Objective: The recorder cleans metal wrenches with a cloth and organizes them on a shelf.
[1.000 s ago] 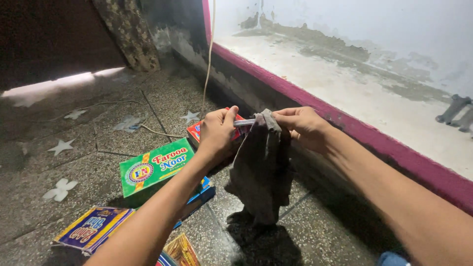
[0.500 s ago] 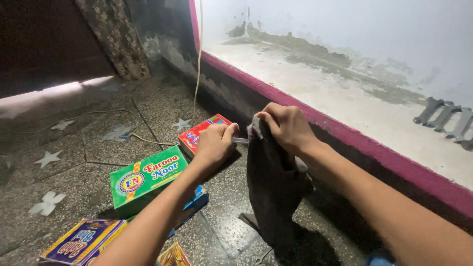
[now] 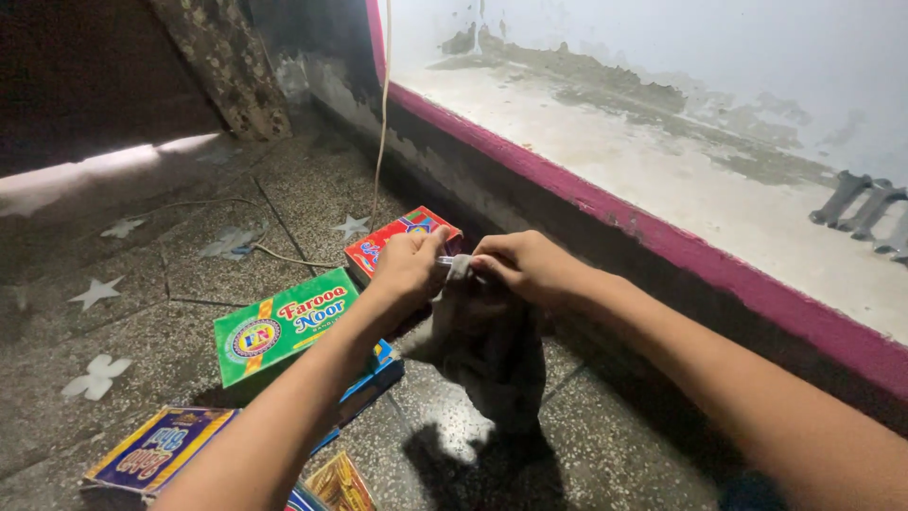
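Both hands meet at the middle of the frame: the left hand (image 3: pixel 409 268) pinches a small silvery metal piece (image 3: pixel 445 262), and the right hand (image 3: pixel 522 268) grips the top of a dark cloth (image 3: pixel 487 350) wrapped against it, the cloth hanging down toward the speckled floor (image 3: pixel 615 454). Left of them lie a green box (image 3: pixel 284 324) and, farther, a red box (image 3: pixel 388 238). Beyond runs a pink-edged wall (image 3: pixel 662 161).

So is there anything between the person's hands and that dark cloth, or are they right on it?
Nothing visible stands between them. The left hand and right hand both pinch the top of the dark cloth, which hangs over the speckled floor. A small metal piece shows between the hands; what it is cannot be told.
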